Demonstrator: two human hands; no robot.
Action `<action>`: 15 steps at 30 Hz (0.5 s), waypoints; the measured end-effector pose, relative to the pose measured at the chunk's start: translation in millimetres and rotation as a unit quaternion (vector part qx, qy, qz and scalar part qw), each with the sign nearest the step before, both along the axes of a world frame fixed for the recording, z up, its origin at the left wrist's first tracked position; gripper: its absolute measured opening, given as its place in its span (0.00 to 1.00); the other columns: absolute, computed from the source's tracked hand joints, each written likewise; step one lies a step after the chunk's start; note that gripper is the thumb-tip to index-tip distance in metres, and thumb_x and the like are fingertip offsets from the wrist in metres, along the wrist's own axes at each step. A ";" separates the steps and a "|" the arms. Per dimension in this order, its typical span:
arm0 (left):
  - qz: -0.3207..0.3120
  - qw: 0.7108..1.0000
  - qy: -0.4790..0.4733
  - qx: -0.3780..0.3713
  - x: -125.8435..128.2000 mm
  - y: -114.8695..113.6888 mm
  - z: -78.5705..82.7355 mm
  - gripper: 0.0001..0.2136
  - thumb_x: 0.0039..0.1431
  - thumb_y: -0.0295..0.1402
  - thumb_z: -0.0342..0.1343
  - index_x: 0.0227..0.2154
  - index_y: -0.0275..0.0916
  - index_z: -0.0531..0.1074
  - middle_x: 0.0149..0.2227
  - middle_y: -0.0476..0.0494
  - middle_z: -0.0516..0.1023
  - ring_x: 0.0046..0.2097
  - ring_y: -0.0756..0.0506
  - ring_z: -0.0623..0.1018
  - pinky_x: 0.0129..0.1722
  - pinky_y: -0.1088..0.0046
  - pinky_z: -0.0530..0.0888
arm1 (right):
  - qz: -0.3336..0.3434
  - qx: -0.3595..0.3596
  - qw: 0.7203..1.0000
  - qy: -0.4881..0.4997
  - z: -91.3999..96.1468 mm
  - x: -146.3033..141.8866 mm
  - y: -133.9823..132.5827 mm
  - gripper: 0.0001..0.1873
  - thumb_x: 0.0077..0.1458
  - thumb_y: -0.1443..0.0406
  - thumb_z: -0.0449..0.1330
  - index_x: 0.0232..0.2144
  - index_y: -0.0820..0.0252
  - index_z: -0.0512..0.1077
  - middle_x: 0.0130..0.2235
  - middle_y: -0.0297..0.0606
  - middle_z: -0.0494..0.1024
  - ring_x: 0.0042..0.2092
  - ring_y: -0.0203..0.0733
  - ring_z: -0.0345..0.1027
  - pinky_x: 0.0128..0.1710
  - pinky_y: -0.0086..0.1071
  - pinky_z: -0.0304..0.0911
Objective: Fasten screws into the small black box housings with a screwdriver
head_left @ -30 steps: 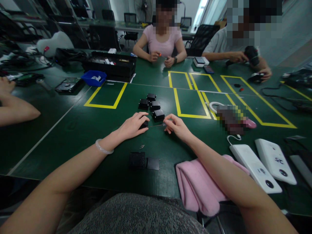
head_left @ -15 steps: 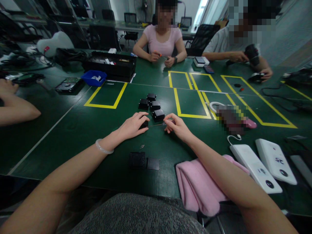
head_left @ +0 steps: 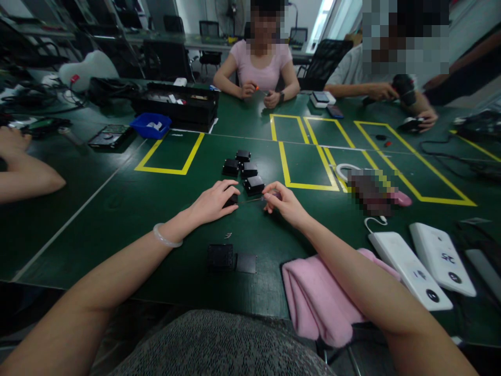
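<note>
Saw nearest, on the smooth dark green worktop (head_left: 129,224), a soft, folded pink cloth (head_left: 309,292) at right, then an open, squarish black case (head_left: 219,257) left of a thin, flat dark plate (head_left: 246,263). Noted tiny silvery screw-like pieces (head_left: 228,236) farther on. Beyond those, held a small black box-shaped block (head_left: 231,200) under the curved fingers of the left hand (head_left: 213,202); pinched a thin, straight-shafted tool (head_left: 250,201) in the narrowed fingers of the right hand (head_left: 287,203). Judged the block light, stiff, slightly slick, best gripped by its side walls. Found four smooth-topped black boxes (head_left: 249,169) clustered just beyond.
</note>
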State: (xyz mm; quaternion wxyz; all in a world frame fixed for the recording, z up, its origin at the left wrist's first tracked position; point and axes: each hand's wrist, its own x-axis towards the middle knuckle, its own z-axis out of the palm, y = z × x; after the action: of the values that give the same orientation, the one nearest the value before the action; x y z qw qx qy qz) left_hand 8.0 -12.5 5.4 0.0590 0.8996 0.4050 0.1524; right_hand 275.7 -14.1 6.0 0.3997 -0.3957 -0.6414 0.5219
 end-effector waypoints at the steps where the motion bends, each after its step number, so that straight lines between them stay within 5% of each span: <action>1: -0.001 1.000 -0.001 0.000 -0.1 0.1 -0.2 0.15 0.68 0.36 0.58 0.55 0.40 0.68 0.66 0.33 0.68 0.62 0.33 0.73 0.54 0.50 0.80 | -0.001 0.000 1.000 0.001 0.6 -0.3 -0.4 0.21 0.56 0.49 0.68 0.38 0.56 0.67 0.21 0.23 0.70 0.23 0.34 0.67 0.32 0.32 0.67; 8: 0.003 1.000 -0.002 -0.004 0.8 -1.0 1.7 0.15 0.68 0.36 0.58 0.55 0.40 0.68 0.66 0.34 0.68 0.62 0.33 0.72 0.53 0.51 0.80 | 0.009 -0.017 1.000 -0.006 -2.6 -0.6 0.6 0.22 0.59 0.45 0.64 0.36 0.56 0.68 0.16 0.18 0.58 0.20 0.34 0.63 0.34 0.36 0.70; 15: 0.004 1.000 -0.001 -0.001 0.4 -0.4 0.3 0.15 0.67 0.35 0.58 0.55 0.40 0.68 0.66 0.33 0.68 0.62 0.33 0.72 0.54 0.51 0.80 | 0.000 0.004 1.000 -0.004 -0.9 -0.6 -0.2 0.21 0.57 0.49 0.67 0.38 0.56 0.67 0.22 0.24 0.70 0.24 0.35 0.68 0.31 0.32 0.66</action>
State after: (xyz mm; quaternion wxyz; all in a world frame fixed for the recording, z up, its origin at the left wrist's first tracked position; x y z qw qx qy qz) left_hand 8.4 -12.9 5.7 0.0602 0.8975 0.4090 0.1535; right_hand 275.1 -14.2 5.1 0.3984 -0.3960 -0.6450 0.5182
